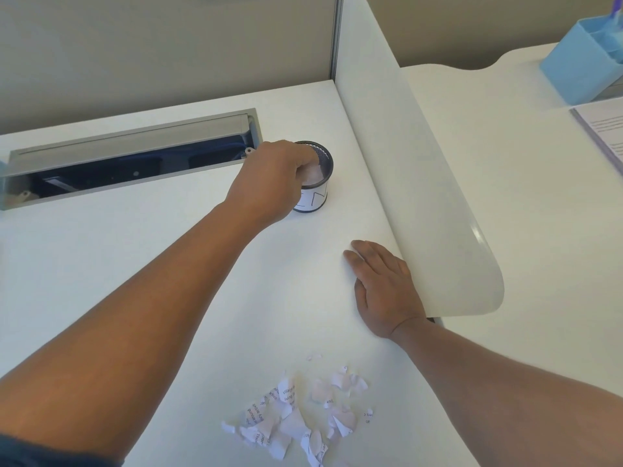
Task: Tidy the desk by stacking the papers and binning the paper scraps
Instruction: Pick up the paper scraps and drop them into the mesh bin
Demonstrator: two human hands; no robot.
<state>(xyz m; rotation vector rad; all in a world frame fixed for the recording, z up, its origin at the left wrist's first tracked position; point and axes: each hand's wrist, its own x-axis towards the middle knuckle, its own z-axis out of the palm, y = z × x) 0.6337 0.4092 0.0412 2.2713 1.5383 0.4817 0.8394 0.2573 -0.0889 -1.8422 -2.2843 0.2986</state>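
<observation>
**Scraps going into the cup**

The left hand point(269, 178) reaches across the white surface point(168, 281) to a small dark mesh cup point(318, 178) with a white label around its side. Its fingers are bunched over the cup's mouth, pinching pale paper bits point(312, 175) that sit at the rim. The cup stands near the far right of the surface, just beside the white divider panel point(421, 197) and close to the end of an open grey cable tray point(135, 156).

The right hand point(384, 284) lies flat and open, palm down on the surface, holding nothing, its outer edge against the divider.

A loose pile of torn paper scraps point(296, 419), some printed with text, lies on the near part of the surface, well apart from the cup.

Beyond the divider, a printed sheet point(603, 129) and a blue organiser point(586, 59) sit on the neighbouring surface.
</observation>
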